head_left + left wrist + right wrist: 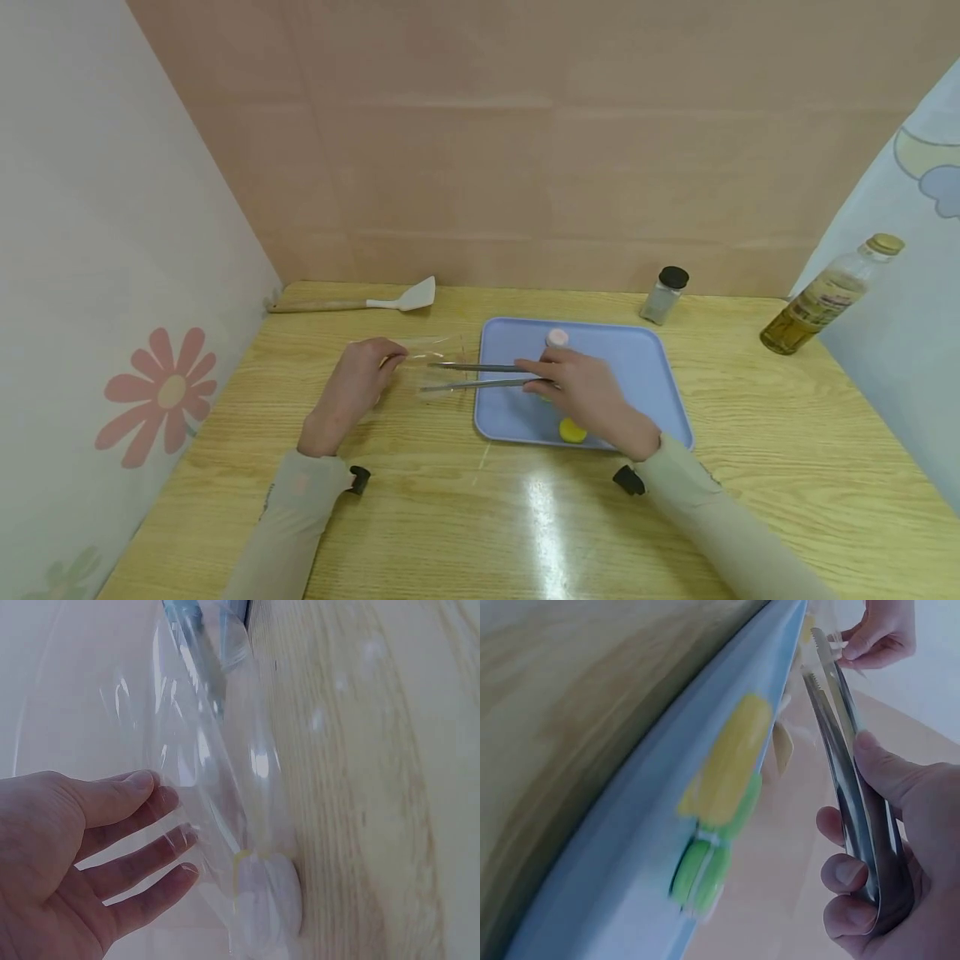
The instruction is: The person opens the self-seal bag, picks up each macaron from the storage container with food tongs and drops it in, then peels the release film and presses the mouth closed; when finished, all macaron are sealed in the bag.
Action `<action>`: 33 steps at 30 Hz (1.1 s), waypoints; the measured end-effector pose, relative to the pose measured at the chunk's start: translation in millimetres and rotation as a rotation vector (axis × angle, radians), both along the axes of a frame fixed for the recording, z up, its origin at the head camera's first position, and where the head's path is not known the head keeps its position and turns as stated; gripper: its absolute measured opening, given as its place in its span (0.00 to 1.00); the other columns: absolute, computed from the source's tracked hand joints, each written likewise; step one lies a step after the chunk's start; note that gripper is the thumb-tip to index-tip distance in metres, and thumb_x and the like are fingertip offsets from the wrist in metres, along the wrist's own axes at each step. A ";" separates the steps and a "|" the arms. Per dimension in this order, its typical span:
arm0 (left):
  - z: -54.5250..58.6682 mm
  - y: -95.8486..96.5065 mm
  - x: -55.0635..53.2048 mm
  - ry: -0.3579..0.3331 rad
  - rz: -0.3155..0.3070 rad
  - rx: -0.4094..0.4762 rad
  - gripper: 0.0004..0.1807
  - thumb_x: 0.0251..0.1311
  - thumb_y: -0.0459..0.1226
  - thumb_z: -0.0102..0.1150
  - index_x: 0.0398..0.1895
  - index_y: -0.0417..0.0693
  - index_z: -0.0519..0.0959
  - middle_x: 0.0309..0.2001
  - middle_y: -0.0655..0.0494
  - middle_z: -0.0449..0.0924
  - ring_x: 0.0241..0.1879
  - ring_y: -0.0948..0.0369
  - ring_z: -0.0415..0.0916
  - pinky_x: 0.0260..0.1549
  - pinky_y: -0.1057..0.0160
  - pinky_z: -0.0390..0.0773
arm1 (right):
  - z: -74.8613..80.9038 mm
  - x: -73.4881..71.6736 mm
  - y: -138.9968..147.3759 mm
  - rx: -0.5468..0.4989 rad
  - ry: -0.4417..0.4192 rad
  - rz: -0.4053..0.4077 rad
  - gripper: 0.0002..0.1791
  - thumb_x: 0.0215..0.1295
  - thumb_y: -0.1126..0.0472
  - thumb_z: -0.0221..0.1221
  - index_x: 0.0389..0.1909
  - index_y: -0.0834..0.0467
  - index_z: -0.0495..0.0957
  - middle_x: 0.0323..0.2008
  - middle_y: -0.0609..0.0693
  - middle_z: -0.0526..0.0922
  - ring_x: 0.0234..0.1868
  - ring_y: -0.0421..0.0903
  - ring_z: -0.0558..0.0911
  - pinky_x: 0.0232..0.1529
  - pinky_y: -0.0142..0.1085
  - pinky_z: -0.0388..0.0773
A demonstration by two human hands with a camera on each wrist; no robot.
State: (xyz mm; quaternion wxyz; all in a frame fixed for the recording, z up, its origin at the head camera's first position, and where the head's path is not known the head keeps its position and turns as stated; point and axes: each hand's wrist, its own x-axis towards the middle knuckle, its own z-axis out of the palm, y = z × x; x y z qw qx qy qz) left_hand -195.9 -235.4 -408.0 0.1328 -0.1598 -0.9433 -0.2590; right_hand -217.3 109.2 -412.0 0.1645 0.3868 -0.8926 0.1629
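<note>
On the desk [420, 517] lies a light-blue tray [641, 367]. Left of it, the left hand [352, 387] pinches a clear plastic bag [202, 750], probably slippery, limp, best held by its rim. The right hand [588, 396] grips steel tongs [851, 799] spanning the tray's left edge. Macarons [573, 431] on the tray look fragile; hold their sides.
</note>
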 end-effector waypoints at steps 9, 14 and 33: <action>-2.7 -0.5 -1.1 0.003 -0.005 -0.002 0.07 0.65 0.26 0.64 0.44 0.34 0.87 0.41 0.43 0.86 0.31 0.56 0.83 0.31 0.60 0.84 | 4.1 19.0 43.7 -0.071 0.093 -0.023 0.20 0.55 0.57 0.74 0.51 0.51 0.88 0.29 0.39 0.77 0.22 0.34 0.67 0.18 0.27 0.63; -3.9 -0.2 -2.2 -0.001 -0.006 0.000 0.07 0.65 0.26 0.64 0.44 0.34 0.87 0.42 0.44 0.86 0.36 0.53 0.84 0.35 0.57 0.85 | 2.8 31.1 67.8 -0.098 0.148 -0.022 0.18 0.59 0.54 0.71 0.51 0.52 0.88 0.30 0.40 0.78 0.22 0.32 0.67 0.17 0.24 0.61; -4.4 -0.3 -3.0 0.007 -0.015 0.004 0.07 0.64 0.25 0.65 0.43 0.33 0.87 0.41 0.43 0.87 0.40 0.49 0.85 0.38 0.54 0.85 | 8.0 89.1 149.5 -0.070 0.184 -0.165 0.28 0.74 0.34 0.49 0.51 0.47 0.88 0.33 0.33 0.79 0.21 0.27 0.64 0.15 0.19 0.53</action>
